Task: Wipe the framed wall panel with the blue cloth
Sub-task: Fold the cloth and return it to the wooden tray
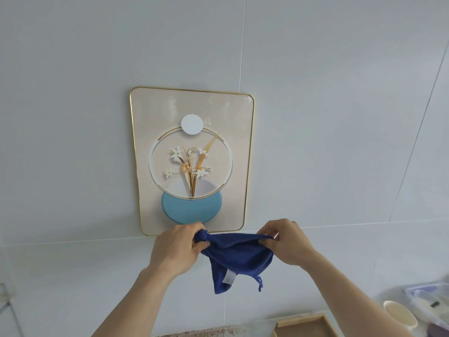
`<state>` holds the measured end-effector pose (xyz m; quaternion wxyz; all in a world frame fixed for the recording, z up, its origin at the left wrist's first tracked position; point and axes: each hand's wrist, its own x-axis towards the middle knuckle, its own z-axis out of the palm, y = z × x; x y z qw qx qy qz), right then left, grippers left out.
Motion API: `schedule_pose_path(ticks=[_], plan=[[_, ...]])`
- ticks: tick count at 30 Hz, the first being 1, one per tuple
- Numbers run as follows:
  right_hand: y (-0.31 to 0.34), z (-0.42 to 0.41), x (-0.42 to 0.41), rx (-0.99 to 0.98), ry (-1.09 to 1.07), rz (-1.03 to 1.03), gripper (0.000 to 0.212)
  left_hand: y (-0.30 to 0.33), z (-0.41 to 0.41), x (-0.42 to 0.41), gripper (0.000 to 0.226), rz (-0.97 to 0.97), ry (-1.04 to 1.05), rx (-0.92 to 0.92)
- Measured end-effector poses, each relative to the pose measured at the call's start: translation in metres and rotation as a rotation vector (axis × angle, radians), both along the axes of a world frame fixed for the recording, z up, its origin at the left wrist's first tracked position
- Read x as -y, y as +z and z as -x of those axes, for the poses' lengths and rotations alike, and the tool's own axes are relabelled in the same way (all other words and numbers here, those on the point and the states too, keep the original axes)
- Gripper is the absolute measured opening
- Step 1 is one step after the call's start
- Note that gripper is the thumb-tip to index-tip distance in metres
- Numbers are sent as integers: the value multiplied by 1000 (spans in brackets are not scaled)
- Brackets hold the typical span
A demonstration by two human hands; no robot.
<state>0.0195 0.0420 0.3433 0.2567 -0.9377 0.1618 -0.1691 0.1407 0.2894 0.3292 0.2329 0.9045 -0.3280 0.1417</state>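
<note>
The framed wall panel hangs on the pale tiled wall, gold-edged, with a flower picture and a light blue disc. Just below its bottom edge I hold the dark blue cloth stretched between both hands. My left hand is closed on the cloth's bunched left corner. My right hand pinches the right corner. The cloth sags in the middle, with a white label and a small loop hanging down. The cloth is not touching the panel.
A wooden tray sits at the bottom edge to the right. Further right stand a cream cup and clear plastic containers. A speckled countertop edge shows at the bottom. A metal fitting is at the far left.
</note>
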Motion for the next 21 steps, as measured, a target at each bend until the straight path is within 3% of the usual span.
schedule_pose_path(ticks=[12,21], plan=[[-14,40,42,-48,-109,-2,24,-18,17,59,11,-51,-69,-43],[-67,93,103,-117,-238,-101,18,-66,51,138,10,-114,-174,-167]])
